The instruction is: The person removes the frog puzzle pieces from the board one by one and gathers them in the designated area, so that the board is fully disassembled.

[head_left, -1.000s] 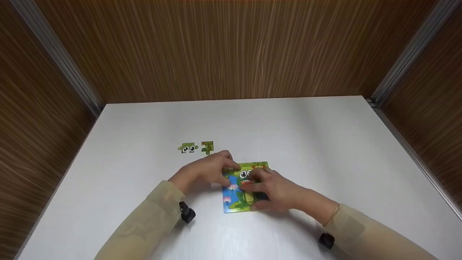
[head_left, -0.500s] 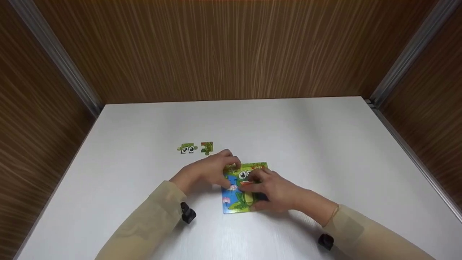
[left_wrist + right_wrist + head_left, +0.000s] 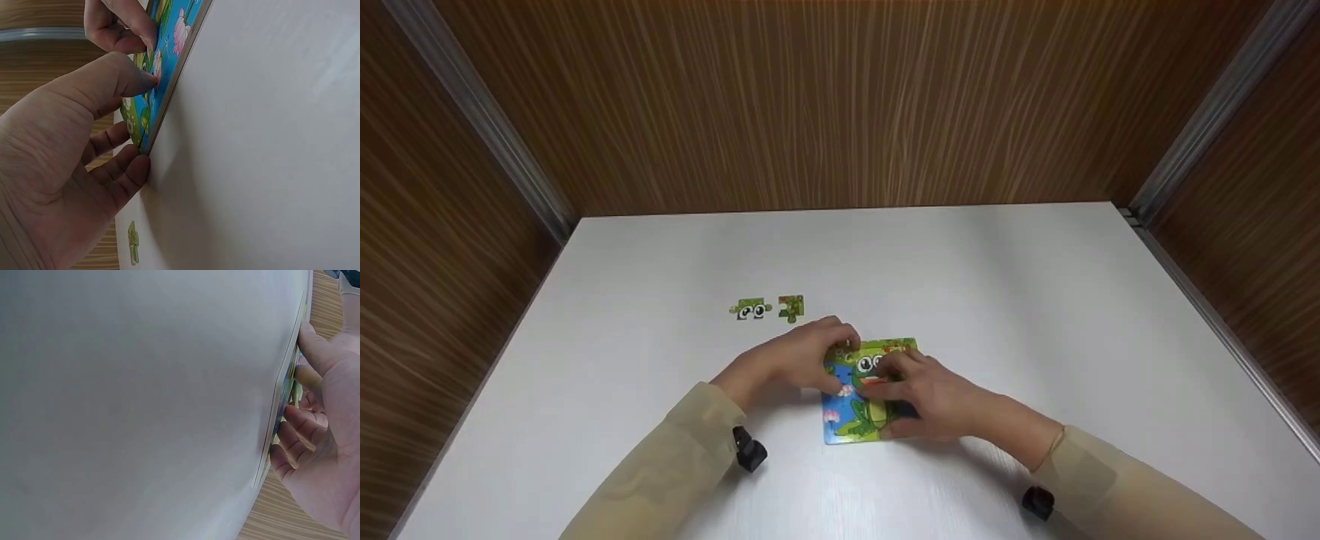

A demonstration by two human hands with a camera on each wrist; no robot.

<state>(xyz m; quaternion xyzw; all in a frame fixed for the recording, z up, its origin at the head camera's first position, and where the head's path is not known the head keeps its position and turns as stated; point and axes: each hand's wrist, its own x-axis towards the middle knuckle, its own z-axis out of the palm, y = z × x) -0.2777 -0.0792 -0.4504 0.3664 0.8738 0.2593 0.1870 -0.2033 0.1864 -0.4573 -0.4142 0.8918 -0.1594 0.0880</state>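
A square jigsaw puzzle (image 3: 847,420) with a green frog and pink lilies lies on the white table in the head view. My left hand (image 3: 799,356) holds its upper left corner; in the left wrist view the thumb (image 3: 135,81) presses on the picture and the other fingers curl at the edge. From the right, my right hand (image 3: 937,397) grips the puzzle, with bent fingers over the frog's face and mouth, covering part of it. In the right wrist view its thumb (image 3: 312,343) meets the puzzle's edge, and I cannot tell whether those fingers pinch a single piece.
Two loose puzzle pieces lie beyond the left hand: one with a pair of eyes (image 3: 751,308) and a green one (image 3: 791,307). Brown wood-grain panels (image 3: 840,105) stand at the back and both sides of the white table (image 3: 1035,300).
My left fingers shift slightly at the puzzle's upper left corner. The right hand, the puzzle and the two loose pieces stay about where they were.
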